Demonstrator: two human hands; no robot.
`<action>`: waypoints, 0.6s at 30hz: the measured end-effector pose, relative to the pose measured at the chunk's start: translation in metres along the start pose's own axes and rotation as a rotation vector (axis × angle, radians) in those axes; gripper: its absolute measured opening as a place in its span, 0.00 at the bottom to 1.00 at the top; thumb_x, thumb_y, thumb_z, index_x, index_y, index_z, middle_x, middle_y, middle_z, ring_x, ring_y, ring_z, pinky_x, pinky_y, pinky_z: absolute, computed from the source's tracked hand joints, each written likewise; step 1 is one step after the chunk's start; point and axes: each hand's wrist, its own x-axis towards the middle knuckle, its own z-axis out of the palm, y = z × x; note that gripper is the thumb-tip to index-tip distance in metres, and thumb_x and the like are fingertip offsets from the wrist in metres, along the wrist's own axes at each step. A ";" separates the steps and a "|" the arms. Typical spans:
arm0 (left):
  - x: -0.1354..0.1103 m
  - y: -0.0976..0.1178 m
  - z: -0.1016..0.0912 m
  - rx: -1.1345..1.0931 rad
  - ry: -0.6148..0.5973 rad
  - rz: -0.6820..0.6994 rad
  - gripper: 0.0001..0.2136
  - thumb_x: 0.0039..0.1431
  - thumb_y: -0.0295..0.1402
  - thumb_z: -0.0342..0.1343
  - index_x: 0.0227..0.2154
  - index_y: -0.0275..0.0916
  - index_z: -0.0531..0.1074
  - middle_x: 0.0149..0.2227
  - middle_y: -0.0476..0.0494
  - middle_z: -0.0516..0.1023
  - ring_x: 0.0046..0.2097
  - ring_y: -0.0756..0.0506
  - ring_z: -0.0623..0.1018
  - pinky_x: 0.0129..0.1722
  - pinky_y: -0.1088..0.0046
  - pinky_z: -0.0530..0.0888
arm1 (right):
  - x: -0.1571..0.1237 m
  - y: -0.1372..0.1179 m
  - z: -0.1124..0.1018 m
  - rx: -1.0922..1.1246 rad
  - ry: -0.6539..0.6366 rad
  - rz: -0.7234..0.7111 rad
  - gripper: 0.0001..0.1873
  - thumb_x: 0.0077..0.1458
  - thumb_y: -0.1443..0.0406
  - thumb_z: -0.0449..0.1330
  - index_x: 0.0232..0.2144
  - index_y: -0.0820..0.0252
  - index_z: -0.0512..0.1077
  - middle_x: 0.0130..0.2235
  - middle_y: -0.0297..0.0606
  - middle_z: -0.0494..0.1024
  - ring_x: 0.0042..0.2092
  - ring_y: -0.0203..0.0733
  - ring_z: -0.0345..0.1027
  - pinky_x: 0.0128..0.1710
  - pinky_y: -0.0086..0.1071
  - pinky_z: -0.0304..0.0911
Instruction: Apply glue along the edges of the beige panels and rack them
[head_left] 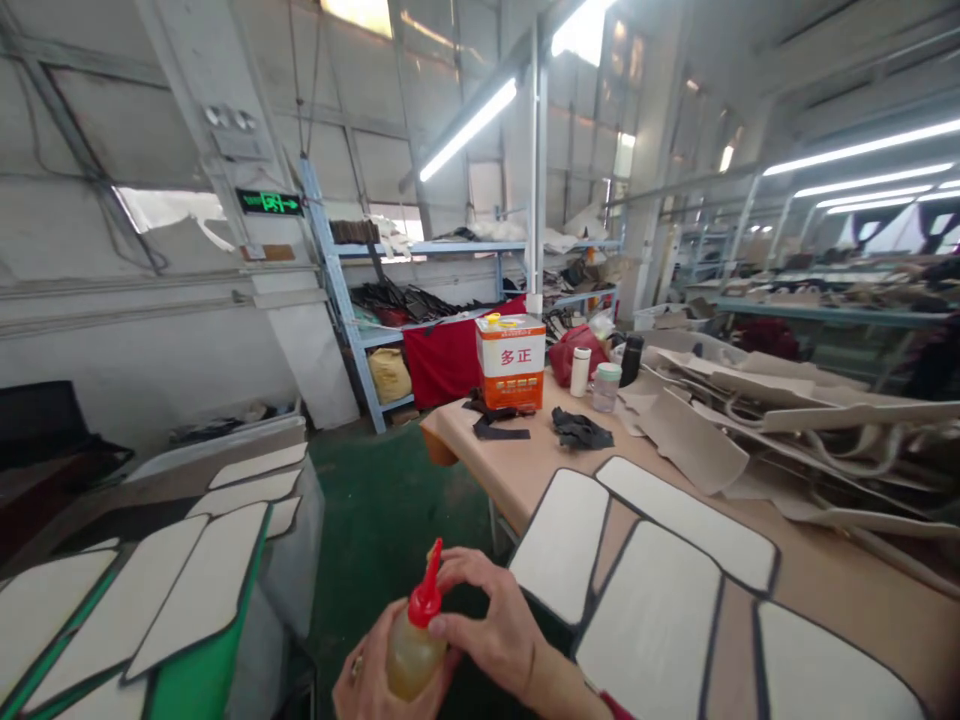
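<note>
Left hand [369, 665] had its grip wrapped closed around a squeeze bottle [415, 662] of yellowish liquid. Bottle was nozzle up, slightly tilted, held over the green floor [375, 530] just off the counter [517, 475] edge. Right hand [499, 612]: grip partly open, thumb at the base of the red nozzle cap [425, 603], fingers curled beside the spout; couldn't tell if it was actually pinching. Nearest stuff on the counter: pale dark-edged panels [652, 605], right next to the right hand. Farther back: black scraps [581, 430], an orange-and-white tin [511, 365], a white bottle [580, 372] and a clear jar [606, 388]. Beige sheets [795, 400] were heaped on the right. More pale panels [199, 590] lay at left, well apart from the bottle.
</note>
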 end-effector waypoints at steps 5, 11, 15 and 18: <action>0.053 0.015 0.031 -0.012 -0.101 0.085 0.21 0.44 0.46 0.60 0.40 0.40 0.71 0.39 0.35 0.80 0.41 0.34 0.79 0.47 0.54 0.70 | 0.043 0.021 -0.016 -0.062 0.144 0.088 0.15 0.41 0.57 0.70 0.32 0.56 0.75 0.43 0.41 0.78 0.55 0.52 0.64 0.58 0.46 0.53; 0.100 0.016 0.074 -0.393 -0.527 -0.148 0.24 0.42 0.43 0.62 0.43 0.39 0.69 0.40 0.41 0.79 0.41 0.38 0.78 0.43 0.60 0.73 | 0.089 0.050 -0.045 -0.035 -0.011 0.109 0.16 0.50 0.54 0.64 0.38 0.55 0.77 0.47 0.41 0.77 0.58 0.51 0.61 0.60 0.46 0.51; 0.143 -0.001 0.099 -0.487 -0.629 -0.173 0.27 0.41 0.45 0.63 0.45 0.38 0.68 0.43 0.39 0.78 0.45 0.37 0.76 0.46 0.59 0.72 | 0.123 0.070 -0.046 0.111 0.040 0.241 0.31 0.49 0.50 0.63 0.53 0.53 0.67 0.60 0.42 0.65 0.61 0.51 0.57 0.60 0.48 0.52; 0.185 -0.020 0.115 -0.346 -0.564 -0.089 0.27 0.40 0.45 0.64 0.44 0.39 0.70 0.43 0.39 0.78 0.47 0.34 0.74 0.48 0.54 0.69 | 0.158 0.092 -0.027 0.034 0.278 0.261 0.31 0.44 0.51 0.67 0.49 0.54 0.70 0.57 0.43 0.69 0.59 0.51 0.61 0.60 0.49 0.53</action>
